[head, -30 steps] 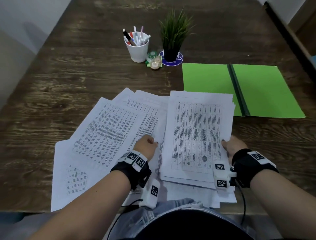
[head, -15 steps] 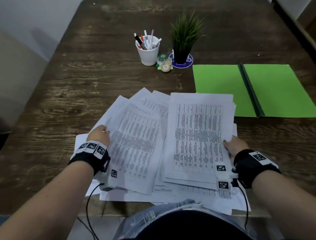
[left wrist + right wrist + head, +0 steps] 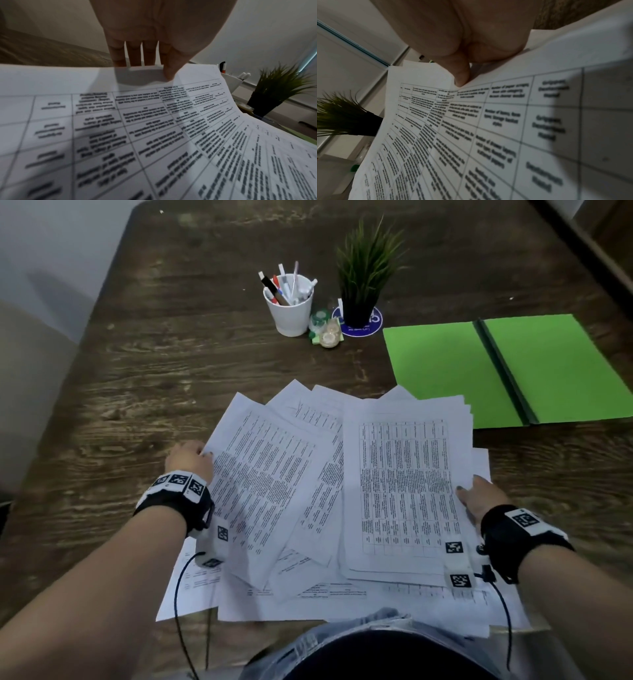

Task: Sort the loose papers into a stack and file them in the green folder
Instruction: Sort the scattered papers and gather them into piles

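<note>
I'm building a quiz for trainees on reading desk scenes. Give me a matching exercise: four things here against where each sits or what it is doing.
1. green folder
2. white pen cup
3. left hand
4. right hand

A. left of the potted plant
B. lying open at the table's right
C. holding the gathered stack's right edge
D. pinching a loose sheet's left edge

Pairs: 1-B, 2-A, 3-D, 4-C

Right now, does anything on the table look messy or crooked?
Yes. The loose papers lie fanned at different angles, not squared up, and some hang over the table's near edge. The green folder lies open with nothing in it.
</note>
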`<state>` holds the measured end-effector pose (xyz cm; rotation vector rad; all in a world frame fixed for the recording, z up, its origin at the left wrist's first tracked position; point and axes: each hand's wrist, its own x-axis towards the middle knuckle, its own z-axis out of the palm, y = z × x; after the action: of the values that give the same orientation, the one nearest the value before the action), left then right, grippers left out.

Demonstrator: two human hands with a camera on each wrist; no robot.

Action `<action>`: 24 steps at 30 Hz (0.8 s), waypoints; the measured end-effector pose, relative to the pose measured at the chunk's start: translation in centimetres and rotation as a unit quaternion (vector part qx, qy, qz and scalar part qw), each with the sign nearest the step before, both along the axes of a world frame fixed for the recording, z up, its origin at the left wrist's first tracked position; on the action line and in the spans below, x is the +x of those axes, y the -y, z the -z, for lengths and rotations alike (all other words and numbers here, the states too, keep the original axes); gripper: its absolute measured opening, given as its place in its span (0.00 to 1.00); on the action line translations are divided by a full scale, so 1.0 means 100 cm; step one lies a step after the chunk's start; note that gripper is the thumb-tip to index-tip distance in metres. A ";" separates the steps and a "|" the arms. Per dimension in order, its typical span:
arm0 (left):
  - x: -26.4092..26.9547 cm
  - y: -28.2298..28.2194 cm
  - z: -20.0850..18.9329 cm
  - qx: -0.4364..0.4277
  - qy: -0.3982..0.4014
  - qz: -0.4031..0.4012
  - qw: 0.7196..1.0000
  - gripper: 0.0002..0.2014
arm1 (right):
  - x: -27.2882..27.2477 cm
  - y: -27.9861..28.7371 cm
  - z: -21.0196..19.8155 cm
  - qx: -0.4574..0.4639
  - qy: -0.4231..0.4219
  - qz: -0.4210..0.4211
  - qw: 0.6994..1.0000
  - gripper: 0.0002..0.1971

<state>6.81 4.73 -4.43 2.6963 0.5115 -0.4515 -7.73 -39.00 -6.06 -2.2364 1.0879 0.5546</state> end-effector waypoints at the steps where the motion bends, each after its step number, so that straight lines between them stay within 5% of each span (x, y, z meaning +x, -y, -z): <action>1: 0.003 0.000 0.001 -0.017 -0.004 -0.004 1.000 0.16 | -0.001 0.000 -0.001 0.002 0.007 0.003 1.000 0.17; 10: 0.007 0.005 0.008 -0.065 -0.047 -0.022 0.996 0.30 | -0.006 0.000 0.004 0.049 0.060 0.070 0.995 0.17; 17: -0.005 0.011 0.004 -0.074 -0.063 0.022 0.995 0.17 | -0.001 0.015 0.027 0.095 0.090 0.097 0.987 0.17; 24: -0.023 0.007 -0.007 -0.166 0.076 -0.051 0.982 0.03 | 0.003 0.020 0.032 0.082 0.064 0.079 0.991 0.20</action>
<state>4.47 4.02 -3.73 2.3481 0.4812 -0.2727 -7.41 -41.04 -9.23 -1.9948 1.1004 0.4112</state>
